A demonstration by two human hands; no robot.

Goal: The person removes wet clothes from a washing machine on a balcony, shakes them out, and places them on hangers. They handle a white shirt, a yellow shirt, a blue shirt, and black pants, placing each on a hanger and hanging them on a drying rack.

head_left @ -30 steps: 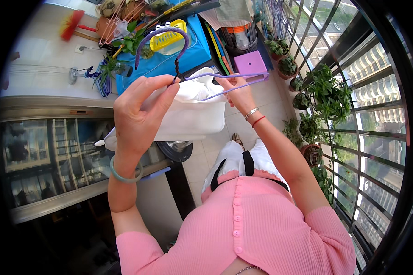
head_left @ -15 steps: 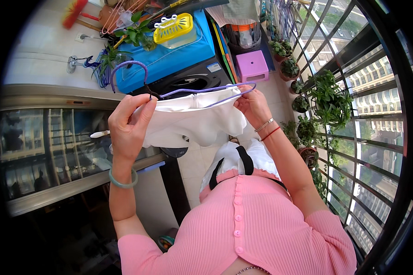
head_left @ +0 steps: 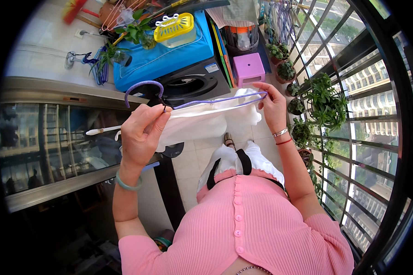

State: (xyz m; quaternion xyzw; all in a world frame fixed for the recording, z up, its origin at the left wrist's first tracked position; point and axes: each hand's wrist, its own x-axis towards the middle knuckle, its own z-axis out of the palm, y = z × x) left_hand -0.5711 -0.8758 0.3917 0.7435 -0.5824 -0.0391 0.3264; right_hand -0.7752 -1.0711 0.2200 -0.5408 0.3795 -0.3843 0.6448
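Observation:
A purple clothes hanger (head_left: 202, 101) stretches nearly level before me, its hook curving up on the left. My left hand (head_left: 144, 130) is closed, pinching the hanger's dark neck between thumb and fingertips. My right hand (head_left: 274, 110) has its fingers closed around the hanger's right end. A white garment (head_left: 192, 126) hangs along the hanger, its upper edge drawn out straight; what kind of garment it is I cannot tell. Left of my left hand, a thin white piece with a thicker tip (head_left: 96, 131) sticks out; its other end is hidden.
Ahead is a dark front-loading washing machine (head_left: 188, 87) under a blue cover (head_left: 165, 59), with a yellow-lidded basket (head_left: 174, 30) on top. A pink stool (head_left: 248, 68) stands beside it. Potted plants (head_left: 328, 101) line the barred window at right; a glass panel (head_left: 59, 142) is at left.
Both hands have moved to the right with the hanger. The garment's edge is pulled straighter, and the hanger's right end now shows past the cloth in my right fingers.

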